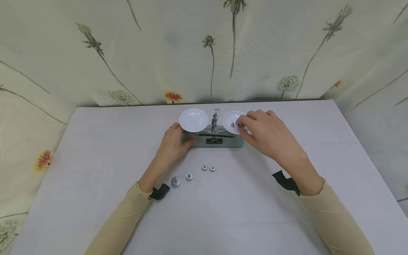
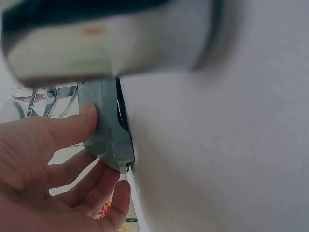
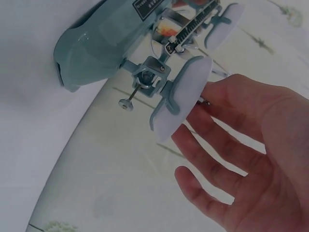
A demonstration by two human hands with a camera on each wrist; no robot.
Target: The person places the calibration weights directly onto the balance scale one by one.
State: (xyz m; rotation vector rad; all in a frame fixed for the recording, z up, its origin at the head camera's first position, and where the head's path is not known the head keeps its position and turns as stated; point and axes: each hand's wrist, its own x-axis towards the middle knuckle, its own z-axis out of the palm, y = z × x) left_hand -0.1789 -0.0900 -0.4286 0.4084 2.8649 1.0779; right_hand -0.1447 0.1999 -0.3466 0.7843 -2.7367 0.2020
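Observation:
A grey-green balance scale (image 1: pixel 220 142) with two white pans stands near the table's back edge. My left hand (image 1: pixel 172 145) grips the left end of its base, the thumb on the front face in the left wrist view (image 2: pixel 58 159). Over the right pan (image 1: pixel 228 118), my right hand (image 1: pixel 271 136) pinches a small metal weight (image 1: pixel 240 125) between thumb and forefinger. Another small weight (image 1: pixel 232 124) lies in that pan. In the right wrist view the fingers of my right hand (image 3: pixel 241 150) are at the pan (image 3: pixel 186 99), which partly hides the pinched weight.
Several metal weights stand in front of the scale: a larger one (image 1: pixel 175 181), a medium one (image 1: pixel 189 176) and two small ones (image 1: pixel 204 167). A flower-patterned cloth (image 1: pixel 191 53) hangs behind the table (image 1: pixel 223 219).

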